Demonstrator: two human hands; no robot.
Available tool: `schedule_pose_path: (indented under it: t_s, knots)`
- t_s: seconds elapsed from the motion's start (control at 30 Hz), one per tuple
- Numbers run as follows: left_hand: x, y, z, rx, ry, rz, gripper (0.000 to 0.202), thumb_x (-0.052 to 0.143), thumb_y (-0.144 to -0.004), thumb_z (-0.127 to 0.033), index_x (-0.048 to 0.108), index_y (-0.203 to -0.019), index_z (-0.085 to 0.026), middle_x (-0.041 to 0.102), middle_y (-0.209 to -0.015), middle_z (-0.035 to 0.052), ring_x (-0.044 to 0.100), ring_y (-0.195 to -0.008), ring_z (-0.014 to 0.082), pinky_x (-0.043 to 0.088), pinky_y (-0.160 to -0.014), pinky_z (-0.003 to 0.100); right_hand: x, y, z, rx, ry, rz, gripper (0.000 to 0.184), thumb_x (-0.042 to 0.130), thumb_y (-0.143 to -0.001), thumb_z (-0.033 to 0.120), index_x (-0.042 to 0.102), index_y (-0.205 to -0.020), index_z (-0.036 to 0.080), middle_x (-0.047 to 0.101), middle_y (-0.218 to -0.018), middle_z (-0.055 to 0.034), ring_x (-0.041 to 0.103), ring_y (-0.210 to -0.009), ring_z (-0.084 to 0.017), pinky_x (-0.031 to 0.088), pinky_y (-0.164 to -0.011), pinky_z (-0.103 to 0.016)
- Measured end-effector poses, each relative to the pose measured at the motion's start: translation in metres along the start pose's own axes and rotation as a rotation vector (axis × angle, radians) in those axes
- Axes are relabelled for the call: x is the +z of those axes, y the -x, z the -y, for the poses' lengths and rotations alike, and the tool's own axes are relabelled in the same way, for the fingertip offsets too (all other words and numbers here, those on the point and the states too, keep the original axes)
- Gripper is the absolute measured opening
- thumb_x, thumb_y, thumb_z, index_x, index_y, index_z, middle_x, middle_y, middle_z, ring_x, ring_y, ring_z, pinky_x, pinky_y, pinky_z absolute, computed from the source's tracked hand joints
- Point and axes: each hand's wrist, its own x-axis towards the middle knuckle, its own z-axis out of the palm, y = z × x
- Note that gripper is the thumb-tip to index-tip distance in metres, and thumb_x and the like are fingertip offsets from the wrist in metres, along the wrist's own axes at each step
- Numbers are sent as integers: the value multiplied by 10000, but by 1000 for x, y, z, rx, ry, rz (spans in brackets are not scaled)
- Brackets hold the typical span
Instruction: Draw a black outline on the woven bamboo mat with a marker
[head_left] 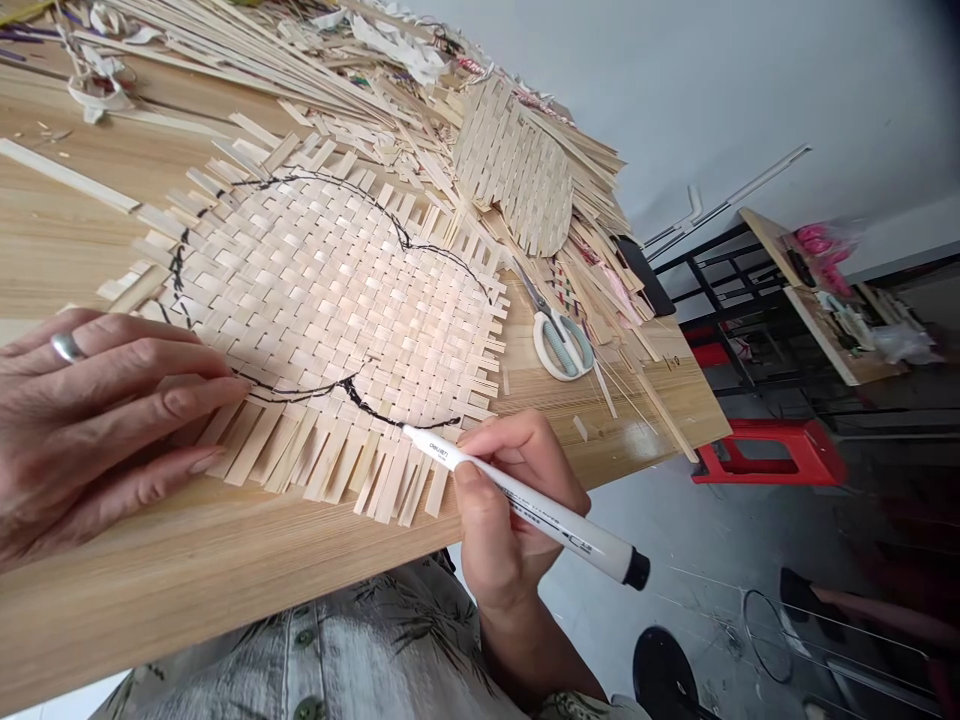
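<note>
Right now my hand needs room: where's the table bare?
The table is bare along its near edge, below the left hand and woven mat, and partly between that hand and the long strip. Strips crowd its far side.

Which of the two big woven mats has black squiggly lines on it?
The nearer mat, with the left hand at its edge. The farther mat, beyond the scissors, looks unmarked.
</note>
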Motion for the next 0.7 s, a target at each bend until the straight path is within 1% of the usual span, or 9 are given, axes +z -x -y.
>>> schedule_pose_path:
  t_s: [0.07, 0.17, 0.27, 0.33, 0.43, 0.5, 0.57, 0.6, 0.7]
  knots:
    - [2, 0, 0, -4, -7, -5, 511, 295, -1039, -335, 446, -1527, -376, 644, -1424, -113, 577, -1392, 185, 487, -1215, 545, 0, 1, -1, 21, 4, 8, 86, 590, -786, 145, 575, -769, 228, 422, -549, 74, 452, -463, -113, 301, -419, -249]
    - [3, 1, 0, -16, -36, -27, 480, 331, -1020, -350, 558, -1443, -343, 657, -1405, -97, 623, -1342, 209, 506, -1200, 538, 1, 3, -6, 18, -20, -20, 96, 591, -780, 134, 581, -758, 226, 424, -551, 71, 441, -467, -115, 306, -432, -254]
    - [0, -1, 0, -46, -10, -33, 436, 383, -984, -418, 661, -1312, -350, 682, -1369, -101, 660, -1293, 235, 507, -1186, 545, 1, 5, -12, -45, -103, -151, 90, 566, -803, 152, 597, -778, 232, 437, -578, 58, 461, -508, -137, 406, -508, -293]
    - [-3, -4, 0, -61, 26, -44, 417, 408, -963, -417, 688, -1268, -366, 705, -1330, -104, 675, -1269, 246, 505, -1182, 540, -2, 5, -14, -86, -132, -260, 69, 571, -815, 182, 610, -799, 237, 440, -608, 46, 496, -559, -162, 476, -590, -347]
    - [-5, -7, 2, 0, 60, -84, 410, 456, -968, -366, 671, -1316, -373, 713, -1322, -83, 689, -1237, 260, 520, -1149, 528, -10, -1, -12, -153, -75, -324, 16, 622, -855, 232, 626, -849, 247, 453, -653, 33, 525, -599, -182, 503, -620, -378]
    - [-5, -8, 5, 86, 48, -111, 454, 492, -981, -340, 611, -1418, -375, 709, -1339, -55, 693, -1210, 267, 527, -1115, 519, -14, -8, -8, -225, -14, -280, 30, 652, -889, 248, 634, -910, 261, 501, -697, 25, 515, -583, -171, 480, -542, -343]
    - [-7, -8, 8, 140, 19, -121, 502, 495, -999, -321, 546, -1495, -371, 712, -1327, -27, 682, -1196, 271, 513, -1096, 498, -14, -16, -4, -293, 23, -155, 107, 669, -902, 205, 638, -981, 270, 578, -766, 23, 525, -564, -146, 471, -477, -302]
    - [-8, -9, 9, 142, 6, -122, 506, 483, -1009, -310, 531, -1510, -364, 714, -1315, -18, 669, -1206, 270, 499, -1099, 483, -13, -22, -2, -321, 39, -76, 155, 673, -902, 171, 637, -1016, 270, 617, -806, 24, 553, -573, -135, 490, -475, -287]
    - [-17, -12, 5, 98, -14, -139, 451, 459, -1032, -283, 567, -1467, -322, 696, -1293, -1, 633, -1223, 249, 474, -1105, 413, -7, -41, 2, -405, 92, 174, 222, 670, -907, 105, 636, -1070, 251, 701, -890, 19, 669, -684, -135, 589, -577, -280]
